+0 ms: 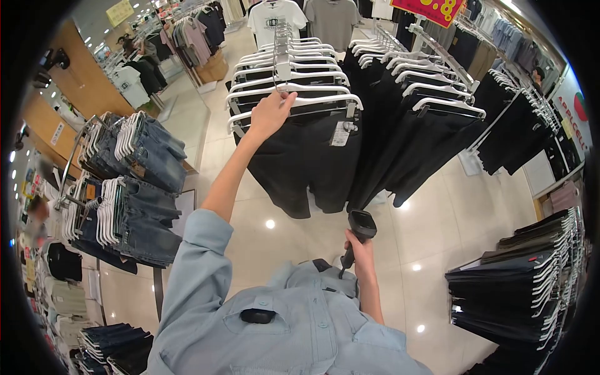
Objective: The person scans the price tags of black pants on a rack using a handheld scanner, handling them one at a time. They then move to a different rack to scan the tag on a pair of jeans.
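Head view: left hand (272, 115) closed on the front white hanger (322, 100), black trousers (306, 156) hanging directly below the grip. Right hand (360, 250) wrapped round the handle of a dark handheld scanner (362, 224), its head above the fist. Floor (431, 250) tiled, glossy; denim rack (78, 150) at left.

A shiny metal rack (282, 65) carries a close row of white hangers (326, 100).

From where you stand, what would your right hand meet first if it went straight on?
Likely the black trousers hanging ahead, met by the scanner in the right hand; how far off they are is unclear.
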A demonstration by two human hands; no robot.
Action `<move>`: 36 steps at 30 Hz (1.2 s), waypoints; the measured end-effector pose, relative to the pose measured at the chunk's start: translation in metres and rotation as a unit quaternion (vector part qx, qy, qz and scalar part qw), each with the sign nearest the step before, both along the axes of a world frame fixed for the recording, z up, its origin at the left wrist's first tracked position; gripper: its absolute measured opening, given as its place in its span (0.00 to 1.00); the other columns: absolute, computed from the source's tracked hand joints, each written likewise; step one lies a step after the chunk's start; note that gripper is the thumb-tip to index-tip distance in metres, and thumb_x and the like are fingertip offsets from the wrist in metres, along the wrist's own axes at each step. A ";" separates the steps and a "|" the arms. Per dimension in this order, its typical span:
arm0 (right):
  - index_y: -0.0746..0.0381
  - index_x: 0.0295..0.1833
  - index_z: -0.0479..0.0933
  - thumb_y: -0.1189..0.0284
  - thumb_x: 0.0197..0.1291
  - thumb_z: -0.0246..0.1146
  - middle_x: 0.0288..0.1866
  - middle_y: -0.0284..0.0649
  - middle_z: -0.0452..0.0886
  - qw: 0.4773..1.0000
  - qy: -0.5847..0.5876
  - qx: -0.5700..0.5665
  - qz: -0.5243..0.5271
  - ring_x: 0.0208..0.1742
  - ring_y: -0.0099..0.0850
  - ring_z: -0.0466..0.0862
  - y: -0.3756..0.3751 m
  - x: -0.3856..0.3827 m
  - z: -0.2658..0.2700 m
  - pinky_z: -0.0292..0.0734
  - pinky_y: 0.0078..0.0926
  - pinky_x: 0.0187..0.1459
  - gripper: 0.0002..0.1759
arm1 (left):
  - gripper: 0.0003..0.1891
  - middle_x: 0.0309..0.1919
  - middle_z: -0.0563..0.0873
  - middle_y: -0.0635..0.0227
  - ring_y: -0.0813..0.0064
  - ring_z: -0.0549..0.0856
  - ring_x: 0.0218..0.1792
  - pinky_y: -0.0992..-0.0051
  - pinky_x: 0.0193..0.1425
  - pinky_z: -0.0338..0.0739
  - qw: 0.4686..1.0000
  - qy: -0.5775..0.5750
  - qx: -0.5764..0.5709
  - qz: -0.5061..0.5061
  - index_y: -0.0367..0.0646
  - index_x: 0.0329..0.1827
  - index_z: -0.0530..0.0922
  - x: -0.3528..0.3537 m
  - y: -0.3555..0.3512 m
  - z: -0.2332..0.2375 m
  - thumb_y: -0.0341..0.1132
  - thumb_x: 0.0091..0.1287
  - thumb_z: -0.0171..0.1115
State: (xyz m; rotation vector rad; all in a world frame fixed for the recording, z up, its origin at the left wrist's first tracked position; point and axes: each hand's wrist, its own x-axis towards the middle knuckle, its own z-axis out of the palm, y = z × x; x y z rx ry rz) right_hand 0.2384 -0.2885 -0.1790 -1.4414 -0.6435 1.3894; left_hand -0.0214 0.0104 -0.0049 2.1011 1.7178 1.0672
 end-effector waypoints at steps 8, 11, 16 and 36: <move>0.61 0.41 0.81 0.64 0.66 0.73 0.28 0.30 0.78 0.999 0.016 0.013 -0.047 0.30 0.20 0.76 -0.004 0.003 0.000 0.67 0.24 0.36 0.12 | 0.26 0.24 0.88 0.69 0.76 0.85 0.30 0.72 0.41 0.76 0.997 -0.022 -0.043 -0.058 0.37 0.48 0.84 -0.001 -0.030 0.046 0.57 0.77 0.60; 0.61 0.42 0.80 0.65 0.66 0.73 0.29 0.30 0.79 0.999 0.003 -0.021 -0.024 0.31 0.20 0.77 -0.005 0.007 0.001 0.68 0.24 0.36 0.11 | 0.24 0.23 0.86 0.70 0.79 0.82 0.28 0.74 0.39 0.74 0.992 -0.045 -0.078 -0.090 0.36 0.48 0.83 -0.007 -0.052 0.045 0.53 0.78 0.60; 0.61 0.49 0.79 0.64 0.66 0.74 0.33 0.28 0.78 0.999 0.027 0.006 -0.019 0.34 0.19 0.78 0.000 0.007 -0.008 0.70 0.22 0.36 0.15 | 0.27 0.28 0.87 0.66 0.76 0.86 0.32 0.74 0.41 0.78 0.989 -0.089 -0.118 -0.022 0.34 0.52 0.83 -0.050 -0.091 0.030 0.56 0.77 0.62; 0.62 0.42 0.83 0.71 0.65 0.75 0.27 0.28 0.79 0.986 0.024 0.032 0.161 0.26 0.17 0.73 0.016 -0.041 -0.007 0.66 0.23 0.28 0.08 | 0.32 0.31 0.88 0.60 0.70 0.91 0.32 0.71 0.45 0.79 0.962 -0.053 -0.126 0.238 0.33 0.50 0.86 -0.153 -0.185 0.028 0.59 0.78 0.54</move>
